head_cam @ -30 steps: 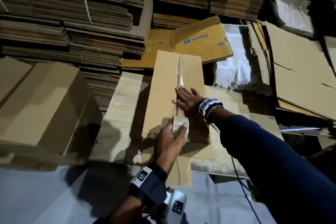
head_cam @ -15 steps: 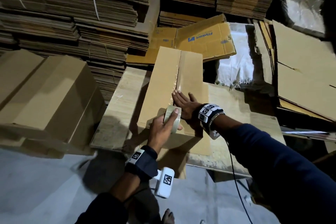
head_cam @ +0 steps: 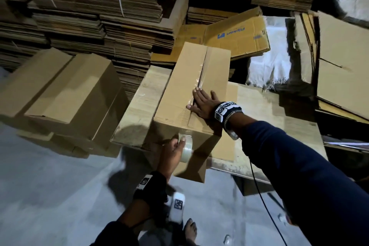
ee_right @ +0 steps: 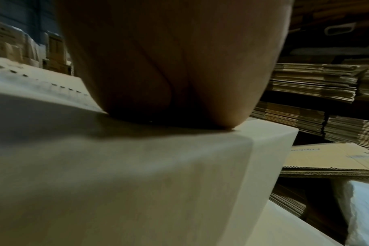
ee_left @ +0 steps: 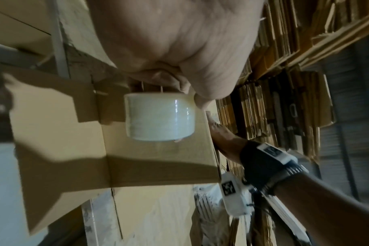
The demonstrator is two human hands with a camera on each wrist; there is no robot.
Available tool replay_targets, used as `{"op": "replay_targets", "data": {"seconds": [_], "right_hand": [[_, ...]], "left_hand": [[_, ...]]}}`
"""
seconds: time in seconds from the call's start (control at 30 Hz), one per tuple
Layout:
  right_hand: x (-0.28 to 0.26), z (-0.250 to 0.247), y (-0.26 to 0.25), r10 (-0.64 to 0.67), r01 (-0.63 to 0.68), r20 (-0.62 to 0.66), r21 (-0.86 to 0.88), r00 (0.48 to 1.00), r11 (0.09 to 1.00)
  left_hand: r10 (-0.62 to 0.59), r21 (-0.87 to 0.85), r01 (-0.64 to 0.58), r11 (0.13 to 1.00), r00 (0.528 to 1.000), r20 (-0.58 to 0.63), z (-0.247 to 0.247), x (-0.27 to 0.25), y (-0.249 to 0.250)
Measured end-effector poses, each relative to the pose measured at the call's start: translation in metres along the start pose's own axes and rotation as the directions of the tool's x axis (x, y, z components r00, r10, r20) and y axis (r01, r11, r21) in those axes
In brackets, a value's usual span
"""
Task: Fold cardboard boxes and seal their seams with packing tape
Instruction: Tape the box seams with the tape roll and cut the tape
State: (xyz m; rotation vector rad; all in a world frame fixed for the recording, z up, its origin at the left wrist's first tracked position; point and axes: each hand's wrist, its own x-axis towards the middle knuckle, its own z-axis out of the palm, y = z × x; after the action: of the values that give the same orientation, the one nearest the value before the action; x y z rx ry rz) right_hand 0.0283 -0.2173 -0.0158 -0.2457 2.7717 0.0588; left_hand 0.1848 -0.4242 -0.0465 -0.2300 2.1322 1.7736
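1. Stacked cardboard [head_cam: 103, 16] is seen behind the table [head_cam: 139, 110].
2. Box [head_cam: 191, 86] seam is pressed flat under the outspread right hand [head_cam: 201, 104].
3. Tape [head_cam: 186, 146], gripped by the left hand [head_cam: 169, 156], has been drawn down over the box's near edge.

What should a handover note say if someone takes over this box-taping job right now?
Left hand: grips the tape roll, held against the near end face of the box, just below its top edge.
Right hand: flat, fingers straight, pressing on the top seam near the box's near end.
The box lies on the wooden table, its near end overhanging the table's edge.
Done: flaps closed, clear tape laid along the top seam.
Left: press the tape end onto the end face and cut it from the roll. The other seams are hidden.
Folded boxes stand at the left.
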Motion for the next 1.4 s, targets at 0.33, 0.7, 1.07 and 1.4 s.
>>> {"op": "replay_targets", "data": {"seconds": [0.33,0.7,1.07,1.4], "right_hand": [[-0.059,0.02,-0.028,-0.128,0.131,-0.081,0.032,0.988,0.991],[-0.064,0.034,-0.015,-0.09,0.086,-0.265,-0.027,0.96,0.996],[-0.043,0.037,-0.003,-0.033,-0.003,-0.289,-0.126,0.957,0.992],[-0.061,0.03,-0.014,0.148,-0.092,-0.308,0.189,0.94,0.978]], "left_hand": [[-0.076,-0.129,0.089,0.988,0.992,0.103,-0.003,0.032,-0.009],[-0.101,-0.073,0.118,0.99,0.974,0.204,0.021,0.077,0.016],[-0.188,-0.158,0.235,0.959,0.946,0.265,0.032,0.111,0.025],[0.021,0.232,-0.043,0.972,0.995,0.098,0.012,0.092,0.019]]}}
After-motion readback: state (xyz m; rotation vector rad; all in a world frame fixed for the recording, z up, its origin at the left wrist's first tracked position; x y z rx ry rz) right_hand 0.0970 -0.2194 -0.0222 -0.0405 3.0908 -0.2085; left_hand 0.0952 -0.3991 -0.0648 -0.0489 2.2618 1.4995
